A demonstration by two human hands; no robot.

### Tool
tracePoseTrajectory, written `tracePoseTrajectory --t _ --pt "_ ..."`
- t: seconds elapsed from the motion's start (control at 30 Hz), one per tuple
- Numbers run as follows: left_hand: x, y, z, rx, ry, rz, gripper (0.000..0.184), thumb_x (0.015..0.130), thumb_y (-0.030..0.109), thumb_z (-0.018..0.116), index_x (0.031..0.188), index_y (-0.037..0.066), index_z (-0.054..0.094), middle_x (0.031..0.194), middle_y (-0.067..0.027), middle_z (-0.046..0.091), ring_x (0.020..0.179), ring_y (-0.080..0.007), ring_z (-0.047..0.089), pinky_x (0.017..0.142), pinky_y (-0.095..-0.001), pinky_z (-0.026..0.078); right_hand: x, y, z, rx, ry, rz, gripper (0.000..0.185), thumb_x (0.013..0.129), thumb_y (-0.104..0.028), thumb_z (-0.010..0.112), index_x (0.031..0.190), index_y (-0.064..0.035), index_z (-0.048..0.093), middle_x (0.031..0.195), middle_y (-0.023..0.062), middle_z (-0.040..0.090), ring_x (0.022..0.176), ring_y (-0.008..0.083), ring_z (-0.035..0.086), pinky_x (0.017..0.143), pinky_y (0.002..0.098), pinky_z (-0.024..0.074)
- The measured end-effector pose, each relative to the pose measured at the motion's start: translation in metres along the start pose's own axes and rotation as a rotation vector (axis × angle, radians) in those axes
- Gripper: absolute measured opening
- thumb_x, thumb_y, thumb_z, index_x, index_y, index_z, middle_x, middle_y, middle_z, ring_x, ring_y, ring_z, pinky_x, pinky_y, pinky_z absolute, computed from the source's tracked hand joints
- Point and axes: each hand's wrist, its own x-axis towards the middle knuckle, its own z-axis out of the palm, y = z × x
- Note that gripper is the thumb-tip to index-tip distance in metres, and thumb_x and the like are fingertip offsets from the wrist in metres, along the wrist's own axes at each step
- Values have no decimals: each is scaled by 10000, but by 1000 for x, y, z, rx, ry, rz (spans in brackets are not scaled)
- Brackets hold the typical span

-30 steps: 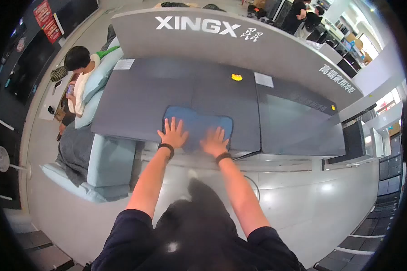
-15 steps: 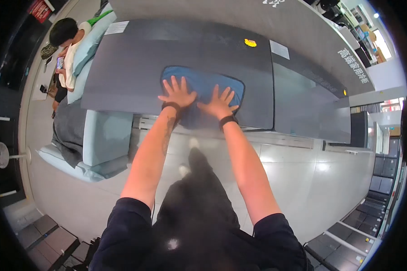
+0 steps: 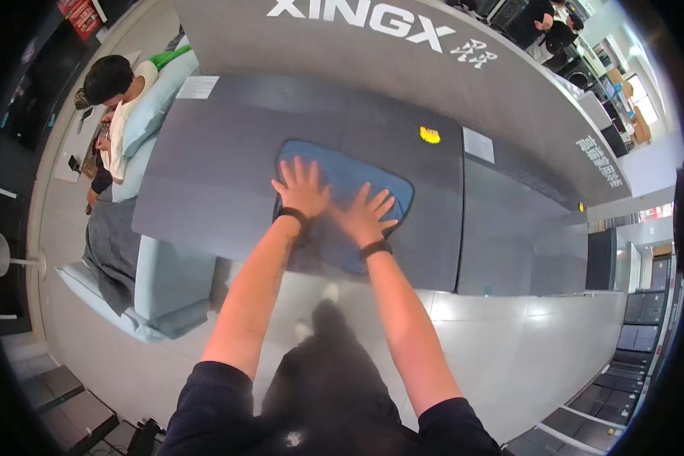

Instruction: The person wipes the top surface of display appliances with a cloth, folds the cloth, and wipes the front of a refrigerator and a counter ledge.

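Observation:
A blue cloth (image 3: 357, 171) with a dark border lies spread on the dark grey flat top (image 3: 220, 159) of a long cabinet-like unit. My left hand (image 3: 304, 190) rests flat on the left part of the cloth, fingers spread. On its right part lies my right hand (image 3: 366, 214), also with fingers apart. The two thumbs are close together; blur hides whether they touch. Dark bands circle both wrists. The near part of the cloth, between my forearms, is partly blurred.
A yellow sticker (image 3: 430, 134) and a white paper label (image 3: 479, 144) are on the unit tops. A second grey unit (image 3: 520, 220) adjoins on the right. Behind stands a grey panel (image 3: 365, 57) with white lettering. At left, a person (image 3: 125, 121) sits on a light blue sofa (image 3: 175, 277).
My view has tilted up, so the unit top and cloth sit lower and more of the back panel shows. My hands stay flat on the cloth, thumbs slightly closer together.

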Motion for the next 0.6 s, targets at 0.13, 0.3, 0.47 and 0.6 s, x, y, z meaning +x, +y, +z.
tracePoseTrajectory --t 0.13,0.3,0.47,0.6 --pt "42 10 -17 -38 -25 -28 836 968 639 351 1622 165 134 1677 -207 -1 1506 -517 -85 1117 -762 89 33 -11 -5 -19 46 -38 1013 870 -677 577 1598 -85 195 1624 336 67 1502 533 0 1067 802 138" --pt "96 23 -32 -37 -44 -68 857 962 641 364 1622 151 122 1675 -216 -5 1492 -544 -98 1115 -763 101 85 -26 -20 -28 46 -63 925 910 -648 531 1597 -109 226 1628 326 73 1504 527 7 1071 800 127" --pt "148 29 -35 6 -5 -86 858 958 629 381 1621 150 120 1673 -221 -1 1492 -548 -88 1111 -764 115 124 -40 -25 -33 85 -99 846 948 -594 498 1599 -126 228 1633 312 89 1507 519 18 1074 798 126" --pt "171 37 -45 -2 -33 -105 858 962 628 376 1624 158 99 1674 -220 -12 1492 -547 -90 1114 -761 116 149 -45 -25 -84 109 -138 811 961 -571 480 1598 -133 233 1634 306 96 1509 513 25 1075 797 130"
